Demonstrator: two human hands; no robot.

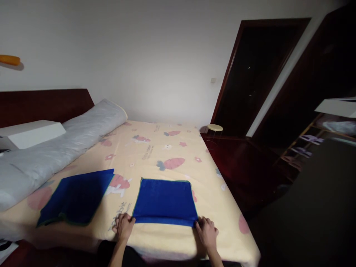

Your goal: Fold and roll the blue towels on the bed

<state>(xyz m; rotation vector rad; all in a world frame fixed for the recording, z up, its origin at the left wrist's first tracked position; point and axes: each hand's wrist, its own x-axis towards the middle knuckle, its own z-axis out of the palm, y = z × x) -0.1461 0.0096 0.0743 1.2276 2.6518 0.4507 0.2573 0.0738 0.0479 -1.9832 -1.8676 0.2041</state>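
A blue cloth (pixel 166 200) with a thin green edge lies spread on the bed, its near edge turned over into a narrow strip. My left hand (pixel 124 225) is closed at the cloth's near left corner, fingers pinched on it. At the near right corner, my right hand (pixel 206 230) pinches the cloth between thumb and fingers. To the left lies a second blue cloth (pixel 80 196), also green-edged, with a wrinkled near edge; neither hand touches it.
The bed (pixel 150 163) has a cream sheet printed with carrots and rabbits. A grey rolled bundle (pixel 83 137) runs along the headboard (pixel 44 105), with a white box (pixel 36 133) by it. Beyond the right edge stand a stool (pixel 215 128) and a shoe rack (pixel 303 148).
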